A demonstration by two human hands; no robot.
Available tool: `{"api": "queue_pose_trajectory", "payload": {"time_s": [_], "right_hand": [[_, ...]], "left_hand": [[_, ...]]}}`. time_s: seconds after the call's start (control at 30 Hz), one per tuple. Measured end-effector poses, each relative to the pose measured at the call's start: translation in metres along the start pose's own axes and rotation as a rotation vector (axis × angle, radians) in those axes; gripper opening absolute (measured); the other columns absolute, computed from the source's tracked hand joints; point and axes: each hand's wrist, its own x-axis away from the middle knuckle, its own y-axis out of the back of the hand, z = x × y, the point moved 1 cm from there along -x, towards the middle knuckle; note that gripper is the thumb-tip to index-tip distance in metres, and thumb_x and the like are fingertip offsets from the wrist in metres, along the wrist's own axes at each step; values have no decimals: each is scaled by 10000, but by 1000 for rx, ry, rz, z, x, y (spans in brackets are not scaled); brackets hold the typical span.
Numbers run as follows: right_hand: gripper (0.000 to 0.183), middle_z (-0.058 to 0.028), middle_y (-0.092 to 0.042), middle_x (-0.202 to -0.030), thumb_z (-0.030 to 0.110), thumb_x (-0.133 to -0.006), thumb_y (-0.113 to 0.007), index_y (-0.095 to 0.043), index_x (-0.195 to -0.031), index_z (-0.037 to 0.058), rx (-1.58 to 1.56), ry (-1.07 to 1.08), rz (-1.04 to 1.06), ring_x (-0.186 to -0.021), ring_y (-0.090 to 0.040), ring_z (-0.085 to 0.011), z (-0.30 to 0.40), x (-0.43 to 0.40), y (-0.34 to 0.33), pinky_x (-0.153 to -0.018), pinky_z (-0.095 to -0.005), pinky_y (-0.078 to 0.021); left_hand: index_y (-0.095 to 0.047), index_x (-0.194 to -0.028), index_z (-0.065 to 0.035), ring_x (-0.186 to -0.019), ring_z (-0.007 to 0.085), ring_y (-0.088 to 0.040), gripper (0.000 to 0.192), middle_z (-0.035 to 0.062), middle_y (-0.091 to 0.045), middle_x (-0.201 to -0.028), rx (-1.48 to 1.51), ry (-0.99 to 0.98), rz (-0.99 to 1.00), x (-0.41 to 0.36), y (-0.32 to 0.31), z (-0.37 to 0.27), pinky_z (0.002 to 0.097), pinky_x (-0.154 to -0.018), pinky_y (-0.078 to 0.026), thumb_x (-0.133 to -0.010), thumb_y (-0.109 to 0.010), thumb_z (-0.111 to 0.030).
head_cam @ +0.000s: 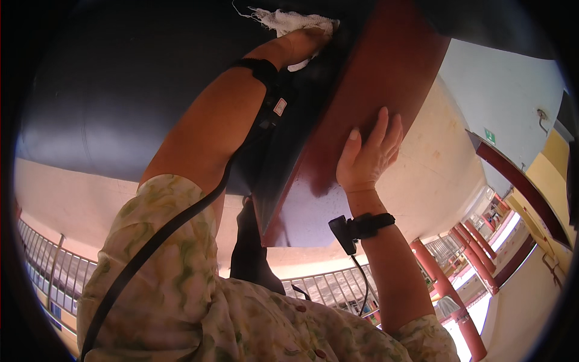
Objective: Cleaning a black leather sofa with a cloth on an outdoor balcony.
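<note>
My left hand (pixel 310 43), at the top centre, presses a frayed white cloth (pixel 294 21) against a large dark, smooth surface (pixel 135 68). The fingers are partly hidden by the cloth. My right hand (pixel 371 149) lies with spread fingers on the glossy dark-red side panel (pixel 384 68) that adjoins the dark surface; it holds nothing. Black straps with small devices (pixel 342 233) are on both arms, with black cables running down from them.
Behind the red panel is a pale wall or ceiling (pixel 434 149). Metal railings (pixel 330 285) run along the lower background, with red pillars (pixel 441 276) at the lower right. A green sign (pixel 490 135) is on the light-blue wall at right.
</note>
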Motion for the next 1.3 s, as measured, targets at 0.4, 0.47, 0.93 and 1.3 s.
{"api": "queue_pose_trajectory", "payload": {"time_s": [0.4, 0.47, 0.93, 1.3], "right_hand": [[597, -207, -155, -1385, 369, -853, -400, -242, -1348, 74, 11, 4, -24, -1250, -186, -385, 1, 2, -3, -1011, -511, -140], [593, -205, -154, -1386, 371, -856, -396, -243, -1347, 76, 13, -5, -18, -1250, -186, -384, 2, 2, -3, -1011, -511, -140], [599, -180, -137, -1398, 372, -848, -411, -235, -1348, 94, -15, -28, -15, -1268, -156, -356, 0, -8, -2, -1021, -491, -128], [607, -190, -142, -1393, 365, -845, -416, -241, -1347, 72, 47, -41, 0, -1261, -171, -367, -11, 4, -5, -1016, -502, -133]], "left_hand": [[-500, -1165, -89, -955, 214, -543, 309, 132, -577, -1051, 1013, 556, 163, 225, -77, -117, 284, -849, -404, -873, -404, -62], [-509, -1149, -101, -955, 235, -548, 325, 143, -579, -1038, 864, 329, 87, 266, -83, -132, 282, -823, -428, -845, -413, -34], [-525, -1147, -165, -1169, 301, -361, 364, 78, -449, -1224, 149, 306, -35, 50, -10, -17, 425, -985, -244, -811, -517, -306], [-475, -1164, -68, -1031, 240, -529, 455, 91, -578, -1052, 627, 554, -251, 11, 32, -40, 315, -887, -417, -732, -612, -27]]}}
